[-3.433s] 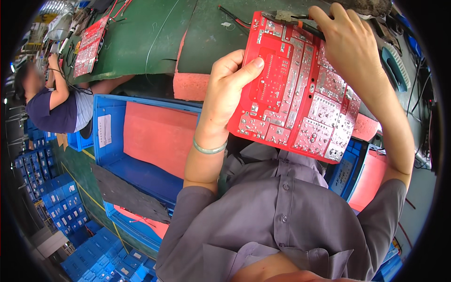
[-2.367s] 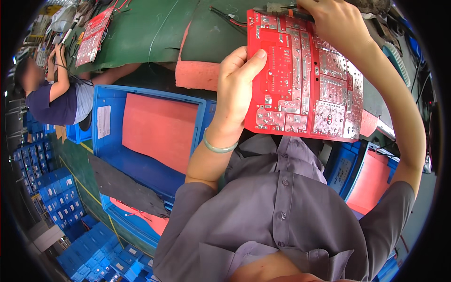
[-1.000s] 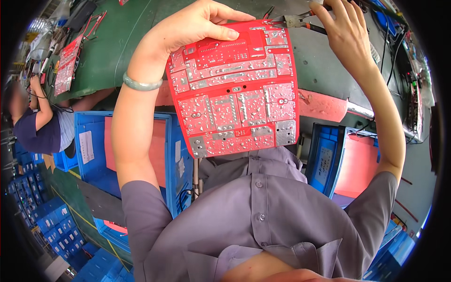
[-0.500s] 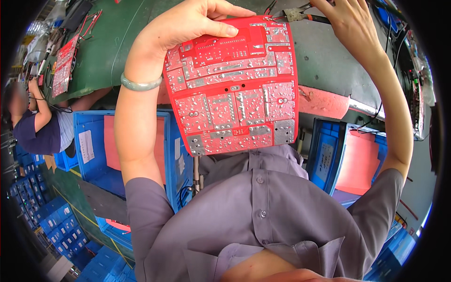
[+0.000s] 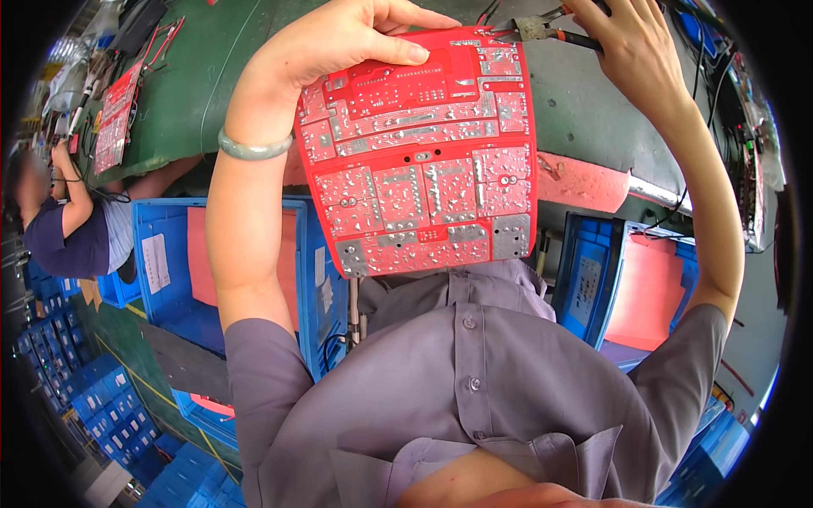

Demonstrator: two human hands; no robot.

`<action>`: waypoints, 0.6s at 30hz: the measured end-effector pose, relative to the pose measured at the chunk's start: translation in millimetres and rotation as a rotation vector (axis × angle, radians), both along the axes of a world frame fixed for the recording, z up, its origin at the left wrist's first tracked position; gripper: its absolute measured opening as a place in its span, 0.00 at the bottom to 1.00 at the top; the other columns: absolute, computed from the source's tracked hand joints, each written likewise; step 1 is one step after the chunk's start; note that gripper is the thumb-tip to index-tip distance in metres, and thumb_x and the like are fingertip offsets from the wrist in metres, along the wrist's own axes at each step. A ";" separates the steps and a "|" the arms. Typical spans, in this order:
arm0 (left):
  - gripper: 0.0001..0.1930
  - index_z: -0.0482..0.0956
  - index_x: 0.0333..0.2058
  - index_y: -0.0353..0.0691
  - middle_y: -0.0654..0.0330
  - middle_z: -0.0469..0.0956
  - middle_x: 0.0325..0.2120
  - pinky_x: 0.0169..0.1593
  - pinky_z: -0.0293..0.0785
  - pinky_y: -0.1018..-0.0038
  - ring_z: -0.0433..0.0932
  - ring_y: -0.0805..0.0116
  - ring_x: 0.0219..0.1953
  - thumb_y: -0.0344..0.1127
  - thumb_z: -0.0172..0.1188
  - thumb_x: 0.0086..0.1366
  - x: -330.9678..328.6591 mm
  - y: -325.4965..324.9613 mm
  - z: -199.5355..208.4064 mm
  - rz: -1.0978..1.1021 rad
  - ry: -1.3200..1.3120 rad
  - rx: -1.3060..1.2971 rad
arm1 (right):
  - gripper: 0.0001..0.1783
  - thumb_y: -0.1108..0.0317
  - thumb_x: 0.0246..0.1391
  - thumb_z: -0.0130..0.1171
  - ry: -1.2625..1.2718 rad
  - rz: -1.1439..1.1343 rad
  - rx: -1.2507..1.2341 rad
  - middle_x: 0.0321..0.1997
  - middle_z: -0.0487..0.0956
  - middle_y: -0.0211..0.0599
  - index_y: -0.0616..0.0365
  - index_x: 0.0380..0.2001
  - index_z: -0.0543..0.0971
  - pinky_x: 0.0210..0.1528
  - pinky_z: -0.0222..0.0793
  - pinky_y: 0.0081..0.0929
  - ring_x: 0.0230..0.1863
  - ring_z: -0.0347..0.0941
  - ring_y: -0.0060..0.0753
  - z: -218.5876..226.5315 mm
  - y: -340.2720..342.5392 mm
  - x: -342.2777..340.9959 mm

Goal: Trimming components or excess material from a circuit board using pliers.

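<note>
A large red circuit board (image 5: 423, 158), its soldered side facing me, is tilted up over the front edge of the bench. My left hand (image 5: 360, 38) grips its top left edge, thumb on the near face and the other fingers partly behind it. In my right hand (image 5: 631, 42) is a pair of cutting pliers (image 5: 538, 30) with dark and orange handles. The jaws of the pliers are at the board's top right corner, by dark and red wire ends (image 5: 487, 13) that show behind it. Whether the jaws touch a wire or lead, I cannot tell.
The green bench (image 5: 580, 102) has pink foam (image 5: 584, 184) along its front edge. Blue crates stand at my left (image 5: 174, 279) and right (image 5: 584, 279). Cables (image 5: 699, 93) hang at the right. Farther left, another person (image 5: 72, 212) works near a second red board (image 5: 118, 114).
My right hand and the pliers have shifted slightly, with the handles now lower and spread wider apart. The board has barely moved, and my left hand keeps its hold.
</note>
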State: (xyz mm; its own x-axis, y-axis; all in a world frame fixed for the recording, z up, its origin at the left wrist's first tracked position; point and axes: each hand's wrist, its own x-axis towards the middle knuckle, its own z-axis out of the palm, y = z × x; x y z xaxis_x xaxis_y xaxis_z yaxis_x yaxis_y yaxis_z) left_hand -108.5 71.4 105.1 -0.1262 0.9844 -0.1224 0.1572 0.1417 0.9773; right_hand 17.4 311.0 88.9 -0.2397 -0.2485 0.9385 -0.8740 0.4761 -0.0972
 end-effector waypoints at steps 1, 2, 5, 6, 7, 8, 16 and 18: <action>0.22 0.72 0.51 0.31 0.57 0.78 0.41 0.47 0.68 0.79 0.73 0.75 0.40 0.26 0.60 0.56 -4.4 -0.9 -6.6 0.008 -0.002 0.001 | 0.09 0.72 0.42 0.53 -0.002 0.008 0.001 0.32 0.67 0.38 0.51 0.31 0.74 0.42 0.60 0.35 0.37 0.64 0.41 0.0 -2.6 -2.4; 0.22 0.72 0.51 0.31 0.57 0.78 0.41 0.47 0.68 0.79 0.73 0.75 0.40 0.26 0.60 0.55 -11.7 1.4 -15.7 -0.170 0.095 0.288 | 0.10 0.72 0.42 0.53 -0.007 0.017 0.003 0.32 0.67 0.38 0.51 0.32 0.74 0.43 0.60 0.36 0.37 0.64 0.41 1.0 -4.4 -3.7; 0.22 0.72 0.51 0.31 0.57 0.78 0.41 0.47 0.68 0.79 0.73 0.75 0.40 0.26 0.60 0.55 -19.5 5.5 -24.5 -0.367 0.129 0.551 | 0.10 0.72 0.42 0.53 -0.019 -0.012 0.049 0.32 0.67 0.38 0.50 0.32 0.75 0.43 0.60 0.35 0.37 0.64 0.41 4.0 -4.7 -3.0; 0.22 0.72 0.50 0.31 0.57 0.78 0.41 0.47 0.68 0.79 0.73 0.75 0.40 0.26 0.60 0.55 -19.7 6.6 -24.7 -0.382 0.066 0.528 | 0.11 0.72 0.42 0.53 -0.025 -0.047 0.093 0.32 0.67 0.37 0.50 0.32 0.75 0.43 0.60 0.35 0.38 0.64 0.41 5.7 -4.4 -1.9; 0.22 0.72 0.50 0.31 0.57 0.78 0.41 0.47 0.68 0.79 0.73 0.75 0.40 0.26 0.60 0.55 -19.9 4.4 -25.3 -0.377 0.064 0.528 | 0.11 0.72 0.42 0.53 -0.028 -0.043 0.093 0.32 0.67 0.37 0.50 0.32 0.75 0.43 0.60 0.35 0.38 0.64 0.41 18.5 -12.6 7.2; 0.22 0.72 0.50 0.30 0.57 0.78 0.41 0.47 0.68 0.79 0.73 0.76 0.40 0.26 0.60 0.55 -19.8 -0.8 -25.7 -0.339 0.167 0.556 | 0.11 0.72 0.41 0.53 -0.249 -0.516 0.526 0.32 0.68 0.37 0.50 0.32 0.74 0.43 0.61 0.35 0.38 0.65 0.40 40.7 -27.8 23.7; 0.22 0.71 0.50 0.30 0.56 0.78 0.41 0.47 0.68 0.79 0.73 0.76 0.40 0.25 0.59 0.55 1.5 -6.4 0.7 0.023 0.146 0.043 | 0.10 0.72 0.38 0.55 -0.445 -0.963 1.024 0.29 0.68 0.36 0.50 0.30 0.73 0.37 0.65 0.34 0.35 0.68 0.40 45.9 -23.3 37.5; 0.22 0.71 0.50 0.30 0.56 0.78 0.41 0.48 0.68 0.79 0.73 0.75 0.40 0.25 0.59 0.55 2.2 -6.4 1.1 0.029 0.095 0.031 | 0.10 0.72 0.38 0.55 -0.512 -0.983 1.022 0.28 0.68 0.36 0.51 0.29 0.73 0.35 0.65 0.33 0.32 0.68 0.39 47.1 -26.9 38.7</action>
State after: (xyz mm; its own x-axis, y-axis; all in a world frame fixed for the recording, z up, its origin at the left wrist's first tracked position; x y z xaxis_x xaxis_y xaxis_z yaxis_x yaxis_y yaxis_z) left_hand -106.4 65.0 106.2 -0.1640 0.9834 -0.0781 0.2455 0.1174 0.9623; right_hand 56.1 284.0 136.0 -0.9332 -0.2748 0.2318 -0.1508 0.8845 0.4416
